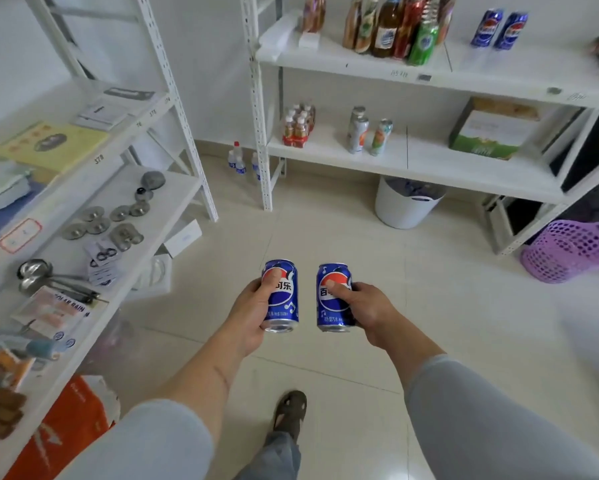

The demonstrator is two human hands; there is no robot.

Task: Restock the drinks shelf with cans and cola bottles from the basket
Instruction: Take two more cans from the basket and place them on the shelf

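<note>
L hand (256,308) is wrapped round a blue cola can (281,295), thumb across the logo, fingers hidden behind it. Can stands roughly upright, top tipped a bit away from the camera, base rim toward it. Just beside it, w/ a clear gap between, a second blue cola can (333,297) sits in the R hand (367,311), same sort of closed wrap, thumb on the label. Both are held out in front over bare floor tiles, not touching each other.

The relation that matters: the drinks shelf (499,69) lies ahead and up to the right of both hands, well apart from them. On its top board, left to right, a cluster of mixed bottles (395,29), then two matching blue cans (499,27) standing upright w/ bare board around them, esp. to their right. So the target spot looks to be by those two cans. R hand is the nearer one, I'd judge; L has to cross further. Long axis of each held can is already near vertical, so little turning needed, mostly a reach up and fwd.

Far right, low on the floor, the purple basket (568,252) sits by the shelf foot; contents can't be made out.
</note>
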